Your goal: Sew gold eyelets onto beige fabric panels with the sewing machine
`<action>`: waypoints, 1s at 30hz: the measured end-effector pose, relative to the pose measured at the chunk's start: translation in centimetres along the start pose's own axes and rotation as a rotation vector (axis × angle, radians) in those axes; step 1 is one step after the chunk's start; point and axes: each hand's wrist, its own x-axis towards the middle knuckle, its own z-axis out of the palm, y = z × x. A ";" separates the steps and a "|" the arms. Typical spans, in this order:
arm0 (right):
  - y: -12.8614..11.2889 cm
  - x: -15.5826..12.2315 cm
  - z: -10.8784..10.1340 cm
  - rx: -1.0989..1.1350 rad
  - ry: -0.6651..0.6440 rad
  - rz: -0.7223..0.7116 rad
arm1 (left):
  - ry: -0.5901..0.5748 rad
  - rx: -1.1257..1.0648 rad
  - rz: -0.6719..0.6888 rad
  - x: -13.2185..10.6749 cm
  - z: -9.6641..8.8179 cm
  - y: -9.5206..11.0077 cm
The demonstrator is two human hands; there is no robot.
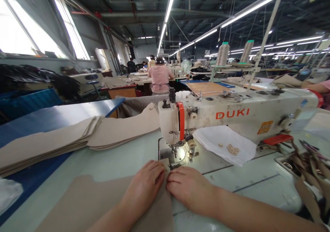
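A beige fabric piece [85, 204] lies on the pale sewing table [116, 159], its far edge under the presser foot [175, 158] of a white DUKI sewing machine [232, 115]. My left hand [144, 187] rests on the fabric with its fingers curled down on the cloth just before the needle. My right hand [188, 187] lies beside it, fingers bent, pinching the fabric's right edge. The two hands almost touch.
Stacks of cut beige pieces [64, 135] lie at the left, partly on a blue board [51, 117]. A white cloth with small bits [227, 147] sits under the machine arm. Beige strips [309, 166] pile at the right. A person in pink [160, 79] sits ahead, back turned. Thread cones [223, 53] stand behind.
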 end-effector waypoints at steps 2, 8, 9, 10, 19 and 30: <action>0.0 0.0 0.0 0.014 0.003 0.004 | 0.011 -0.003 0.003 -0.1 0.1 -0.1; -0.1 0.1 -0.1 0.024 -0.001 0.017 | 0.024 -0.007 0.018 -0.1 0.2 -0.1; -0.1 0.1 -0.1 0.025 -0.001 0.018 | 0.027 -0.006 0.022 -0.1 0.1 -0.1; -0.1 0.0 0.0 0.025 -0.002 0.019 | 0.029 -0.004 0.025 0.0 0.1 0.0; -0.2 0.0 -0.1 0.025 0.005 0.048 | 0.000 0.005 0.030 0.2 0.2 -0.1; -0.5 0.8 -0.1 0.009 0.028 0.210 | 0.008 -0.020 0.016 0.2 0.0 0.1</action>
